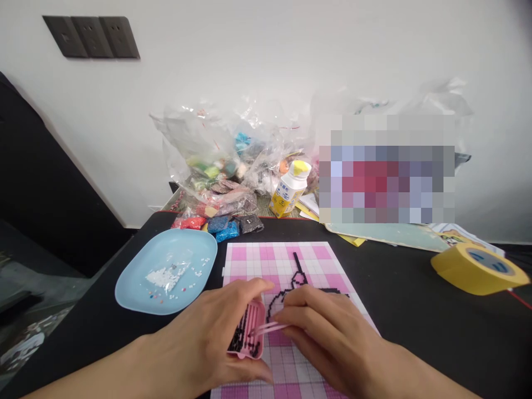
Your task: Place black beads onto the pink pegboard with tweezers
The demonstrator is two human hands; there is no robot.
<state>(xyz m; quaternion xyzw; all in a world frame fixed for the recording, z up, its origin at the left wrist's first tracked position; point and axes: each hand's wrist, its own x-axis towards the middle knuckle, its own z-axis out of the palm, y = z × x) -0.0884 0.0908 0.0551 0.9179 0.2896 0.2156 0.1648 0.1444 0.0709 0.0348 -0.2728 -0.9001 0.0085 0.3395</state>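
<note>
Picking up one of the small black beads [238, 337] looks like the step in hand, as I see it from far away. On the left is a light blue plate [141, 255] with white beads [166, 277] and a few coloured ones on it. Next comes the left hand [216, 321]. It is curved in a wide C around a pink bead tray [258, 311] and holds it over the pink and white checked pegboard [318, 252]. I can't tell if the tray rests on the board. The black beads lie loose in the tray, many of them on its left side. Next are the pale pink tweezers [272, 326], with their tips at the tray. I can't tell if a bead is between the tips. I think the next move calls for a soft pinch on just one bead, with the tray kept still. On the board, farther away, is a black bead outline [296, 261], partly hidden by the right hand [324, 321]. That hand is nearly closed, with its fingertips pinching the tweezers. Far over on the right, well apart from both hands, a yellow roll of tape [459, 272] sits on the black table [415, 310].
</note>
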